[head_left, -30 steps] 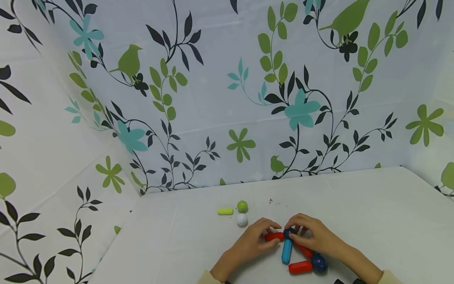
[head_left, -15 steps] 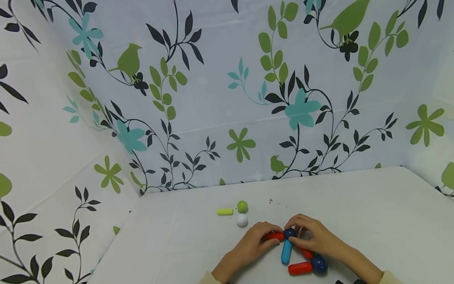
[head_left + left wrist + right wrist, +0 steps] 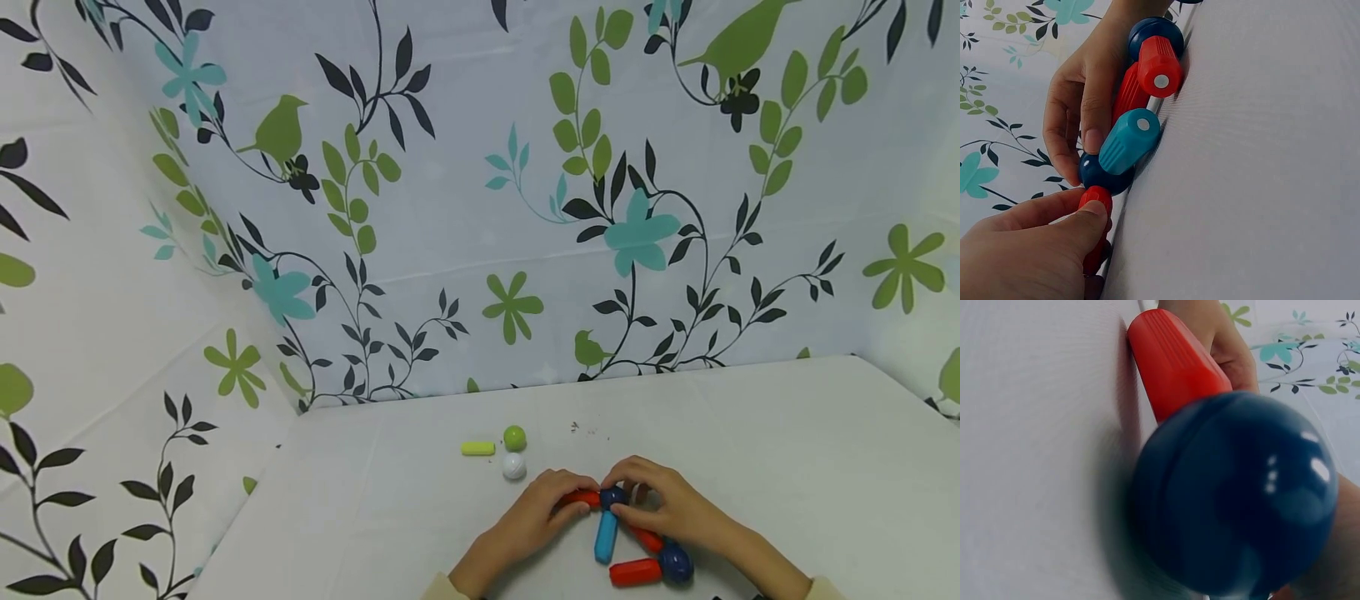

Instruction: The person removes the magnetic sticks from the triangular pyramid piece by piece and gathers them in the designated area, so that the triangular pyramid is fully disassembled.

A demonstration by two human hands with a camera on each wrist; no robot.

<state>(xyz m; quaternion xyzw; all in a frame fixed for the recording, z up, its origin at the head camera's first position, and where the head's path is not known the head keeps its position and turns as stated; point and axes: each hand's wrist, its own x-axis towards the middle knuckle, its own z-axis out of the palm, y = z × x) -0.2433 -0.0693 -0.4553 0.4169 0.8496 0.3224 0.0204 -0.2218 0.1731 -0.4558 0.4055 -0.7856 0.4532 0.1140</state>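
Note:
My left hand (image 3: 534,515) pinches a red magnetic rod (image 3: 1099,195) between thumb and fingers. The rod's end meets a dark blue ball (image 3: 1099,173), which my right hand (image 3: 670,502) holds from above with its fingertips. From this ball a light blue rod (image 3: 605,537) points toward me, and a second red rod (image 3: 1130,94) slants away beneath my right hand. That rod leads to another dark blue ball (image 3: 676,564), large and close in the right wrist view. A third red rod (image 3: 1175,362) extends leftward from that ball, near the white tabletop.
Beyond my left hand lie a yellow-green rod (image 3: 477,448), a green ball (image 3: 514,438) and a white ball (image 3: 513,466). Small dark marks (image 3: 575,427) show on the white table (image 3: 795,450). A cloth wall (image 3: 450,200) with printed leaves and birds rises behind it.
My left fingers have closed in over the red rod, covering more of it near the ball. The right hand keeps its hold, and the other pieces stay nearly in place.

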